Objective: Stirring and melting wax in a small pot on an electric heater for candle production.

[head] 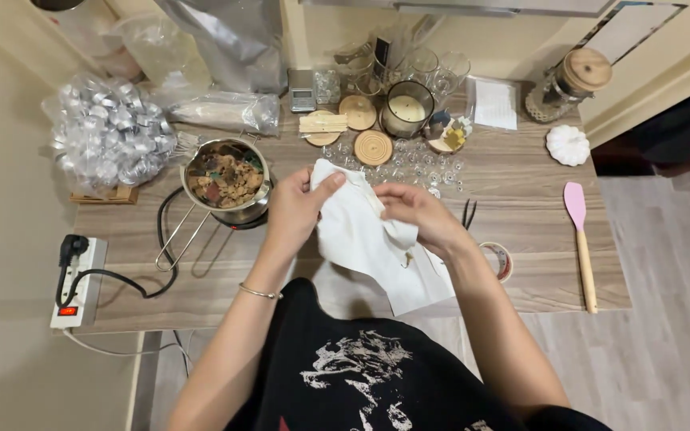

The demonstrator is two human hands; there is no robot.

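Left hand [295, 209] pinches the top edge of a white cloth [361, 239], thumb over the fabric. Right hand [418, 214] is closed on the same cloth, fingers curled into its folds. The cloth hangs between both hands above the near edge of the wooden table [521, 168]; whether anything is wrapped inside can't be told.

Progress, as a judgement: looks mid-way. Steel pot [227, 179] sits on a small burner full of mixed brown and coloured chunks, still solid-looking. One glass jar [406, 108] already holds pale wax; other glasses behind it stand empty. Pink spatula [578, 239] lies unused at right, well apart from the hands.

Packaging: clear bag of silver tealight cups [109, 132] at far left; large silver foil pouch [229, 36] at back; smaller clear bag [217, 110] lying flat in front of it. White paper sheet [495, 104] at back right, print too small to tell. White power strip [76, 283] at left edge, red switch, black plug in.
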